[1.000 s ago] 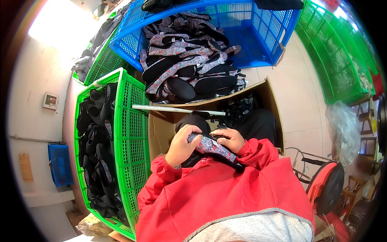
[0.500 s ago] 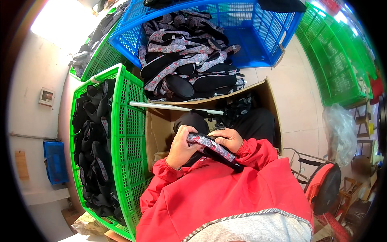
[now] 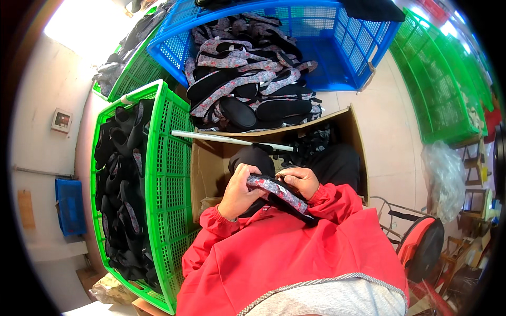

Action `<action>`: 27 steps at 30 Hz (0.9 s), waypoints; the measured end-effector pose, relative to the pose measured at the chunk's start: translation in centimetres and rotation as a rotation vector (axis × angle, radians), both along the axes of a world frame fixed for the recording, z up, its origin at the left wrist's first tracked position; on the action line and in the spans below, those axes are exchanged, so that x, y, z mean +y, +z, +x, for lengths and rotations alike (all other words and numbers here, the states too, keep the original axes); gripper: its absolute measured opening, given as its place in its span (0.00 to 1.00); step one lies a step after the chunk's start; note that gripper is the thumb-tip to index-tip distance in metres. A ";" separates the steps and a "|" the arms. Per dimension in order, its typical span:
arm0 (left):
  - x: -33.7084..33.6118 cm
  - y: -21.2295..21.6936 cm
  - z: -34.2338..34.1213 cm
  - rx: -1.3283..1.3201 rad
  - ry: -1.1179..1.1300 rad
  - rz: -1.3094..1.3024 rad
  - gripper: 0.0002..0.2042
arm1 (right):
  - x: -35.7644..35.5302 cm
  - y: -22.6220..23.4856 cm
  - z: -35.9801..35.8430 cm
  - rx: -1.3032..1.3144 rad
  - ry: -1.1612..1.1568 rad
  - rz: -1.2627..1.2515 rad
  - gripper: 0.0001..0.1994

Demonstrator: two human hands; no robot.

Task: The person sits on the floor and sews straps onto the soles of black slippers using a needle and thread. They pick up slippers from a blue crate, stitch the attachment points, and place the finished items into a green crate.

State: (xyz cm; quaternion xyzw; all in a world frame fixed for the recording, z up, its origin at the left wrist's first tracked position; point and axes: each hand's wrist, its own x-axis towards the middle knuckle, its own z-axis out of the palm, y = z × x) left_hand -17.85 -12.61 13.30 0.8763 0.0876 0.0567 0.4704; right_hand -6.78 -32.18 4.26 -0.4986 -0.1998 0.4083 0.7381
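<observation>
Both my hands hold one flat shoe [image 3: 278,192] with a grey-and-red patterned upper and a black sole, close to my chest. My left hand [image 3: 239,193] grips its toe end from the left. My right hand [image 3: 299,181] closes over the top from the right. My red sleeves run down to the lower edge. Under the hands are my knees in black trousers [image 3: 337,163], which rest inside an open cardboard box [image 3: 211,163].
A green crate [image 3: 166,174] of dark shoes stands at my left. Ahead, a blue crate [image 3: 348,58] holds several patterned shoes. A white rod [image 3: 232,140] lies across the box. More green crates [image 3: 443,95] stand at the right, beside a plastic bag [image 3: 445,179] and a red round object [image 3: 421,247].
The shoe has turned slightly in my hands and both hands have shifted a little on it. The view has tilted a bit.
</observation>
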 end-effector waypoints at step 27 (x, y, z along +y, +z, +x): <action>0.3 -2.0 -1.1 0.065 0.130 -0.262 0.24 | 5.8 4.3 1.5 -0.097 -0.162 -0.204 0.06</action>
